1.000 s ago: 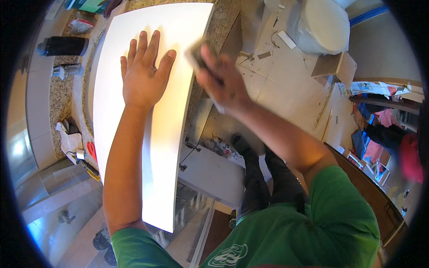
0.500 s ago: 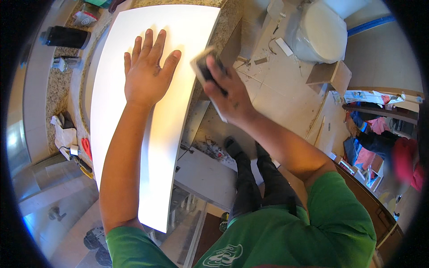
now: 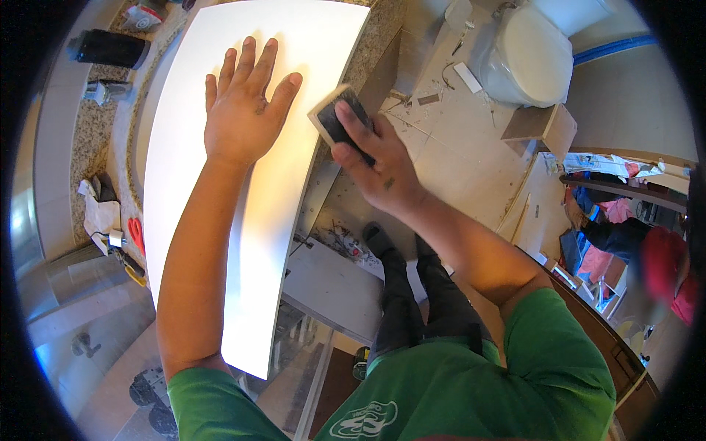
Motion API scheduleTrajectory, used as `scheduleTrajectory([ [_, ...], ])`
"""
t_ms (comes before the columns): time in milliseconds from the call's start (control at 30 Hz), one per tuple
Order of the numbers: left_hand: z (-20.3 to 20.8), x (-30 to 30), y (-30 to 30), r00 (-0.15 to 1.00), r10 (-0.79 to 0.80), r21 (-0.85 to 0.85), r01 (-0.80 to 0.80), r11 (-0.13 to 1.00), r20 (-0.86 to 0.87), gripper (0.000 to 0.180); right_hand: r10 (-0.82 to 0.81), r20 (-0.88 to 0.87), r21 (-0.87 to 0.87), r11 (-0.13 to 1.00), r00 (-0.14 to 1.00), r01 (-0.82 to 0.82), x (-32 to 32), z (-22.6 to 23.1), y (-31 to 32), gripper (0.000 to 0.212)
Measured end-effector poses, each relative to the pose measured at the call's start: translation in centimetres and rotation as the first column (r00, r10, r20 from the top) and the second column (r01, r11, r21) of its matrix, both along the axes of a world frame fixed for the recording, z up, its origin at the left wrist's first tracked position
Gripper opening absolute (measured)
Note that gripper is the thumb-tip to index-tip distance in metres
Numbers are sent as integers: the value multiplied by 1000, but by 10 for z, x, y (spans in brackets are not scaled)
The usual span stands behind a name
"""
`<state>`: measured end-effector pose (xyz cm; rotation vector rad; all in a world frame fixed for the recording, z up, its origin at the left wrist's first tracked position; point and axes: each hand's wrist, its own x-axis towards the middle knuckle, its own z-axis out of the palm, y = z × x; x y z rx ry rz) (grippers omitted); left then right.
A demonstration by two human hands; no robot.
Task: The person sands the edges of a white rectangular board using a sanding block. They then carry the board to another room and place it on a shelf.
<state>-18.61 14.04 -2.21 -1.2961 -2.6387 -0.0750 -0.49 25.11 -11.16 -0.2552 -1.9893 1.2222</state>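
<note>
White panel [image 3: 220, 184]: lies along the granite worktop [image 3: 88, 140], overhanging its near edge. Left hand [image 3: 243, 110]: fingers spread flat, pinning it. Right hand [image 3: 371, 165]: fingers gripping a sanding block [image 3: 334, 117] at the panel's right edge. Step: edge sanding. Next likely needs steady strokes.

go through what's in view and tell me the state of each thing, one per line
left hand: open, flat on the white panel, fingers spread
right hand: gripping the sanding block
sanding block: held against the panel's right edge
white panel: lying flat across the granite countertop
toilet: lid down, wrapped in clear plastic
red scissors: lying on the countertop
</note>
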Motion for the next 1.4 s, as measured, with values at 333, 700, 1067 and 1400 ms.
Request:
scheduleTrajectory([
  [333, -2, -1, -1, 1000, 1, -10, -1, 1000, -9, 71, -8, 333, -1, 1000, 943, 9, -28, 35, 50, 50],
  [700, -5, -5, -4, 1000, -4, 12, 4, 1000, 28, 58, -64, 477, 29, 998, 877, 58, -60, 72, 98, 52],
  [1067, -4, -3, -4, 995, 6, 47, -11, 999, 100, 60, -45, 468, 126, 992, 883, -16, -45, 61, 89, 52],
  [1400, 5, -2, -5, 967, -2, 158, -39, 987, 257, 65, 401, 598, 74, 834, 694, -546, 99, 75, -78, 56],
])
